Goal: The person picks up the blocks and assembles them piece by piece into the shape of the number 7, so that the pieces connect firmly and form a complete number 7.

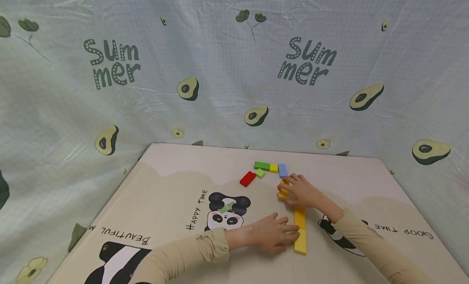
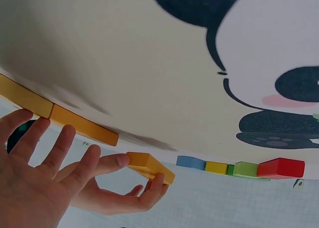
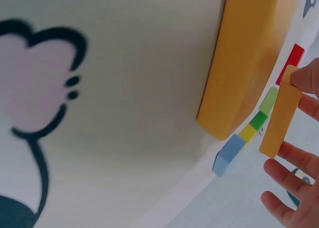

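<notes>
My right hand (image 1: 302, 192) pinches an orange-yellow rectangular block (image 3: 280, 119) between thumb and fingers; in the left wrist view the block looks tilted. Nearer to me on the table, another orange-yellow block (image 1: 299, 217) and a yellow block (image 1: 300, 243) lie end to end in a straight row. Beside that row is my left hand (image 1: 272, 234), its fingers spread and fairly straight, with fingertips against the yellow block's left side. Past the right hand, a blue block (image 1: 282, 170) lies at an angle, beside a small yellow block (image 1: 273, 168).
A green block (image 1: 261, 166) continues left from the small yellow one. A light green block (image 1: 259, 173) and a red block (image 1: 247, 178) lie in front of it. The tabletop (image 1: 176, 166) bears panda prints, and a patterned sheet (image 1: 220, 51) hangs behind it.
</notes>
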The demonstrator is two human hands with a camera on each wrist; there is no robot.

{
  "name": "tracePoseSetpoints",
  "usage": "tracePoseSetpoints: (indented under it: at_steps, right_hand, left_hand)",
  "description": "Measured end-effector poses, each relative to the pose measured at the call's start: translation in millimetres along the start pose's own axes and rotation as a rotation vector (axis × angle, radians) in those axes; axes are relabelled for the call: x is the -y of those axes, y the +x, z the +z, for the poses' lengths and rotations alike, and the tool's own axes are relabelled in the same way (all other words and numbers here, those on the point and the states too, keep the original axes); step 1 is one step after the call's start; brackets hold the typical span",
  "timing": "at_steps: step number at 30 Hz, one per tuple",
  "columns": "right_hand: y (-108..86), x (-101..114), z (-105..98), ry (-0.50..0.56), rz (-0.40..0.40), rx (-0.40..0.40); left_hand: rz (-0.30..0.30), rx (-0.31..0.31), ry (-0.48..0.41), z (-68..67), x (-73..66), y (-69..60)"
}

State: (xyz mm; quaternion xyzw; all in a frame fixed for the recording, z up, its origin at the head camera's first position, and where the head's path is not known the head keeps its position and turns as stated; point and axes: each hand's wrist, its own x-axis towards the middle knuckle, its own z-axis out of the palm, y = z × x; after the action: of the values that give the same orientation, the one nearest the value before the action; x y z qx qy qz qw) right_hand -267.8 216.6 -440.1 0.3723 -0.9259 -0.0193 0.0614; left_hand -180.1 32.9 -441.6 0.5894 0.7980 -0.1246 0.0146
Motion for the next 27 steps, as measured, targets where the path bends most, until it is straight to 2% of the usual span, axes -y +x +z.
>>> tracePoseSetpoints:
  at_steps: [8,13,27]
  right_hand:
    - [-10.7,-8,1,0.052,0.062,-0.053]
    - [-16.7,-13,0,0.032,0.073,-0.079]
    - [-30.3,-29,7,0.057,0.143,-0.053]
  left_hand:
    - [-0.006,0.012,0.004,-0.3,-0.5,0.2]
    - [-0.011,0.014,0.008,-0.9,-1.0,-0.5]
    - [-0.022,0.024,0.003,0.2,-0.8,0.8]
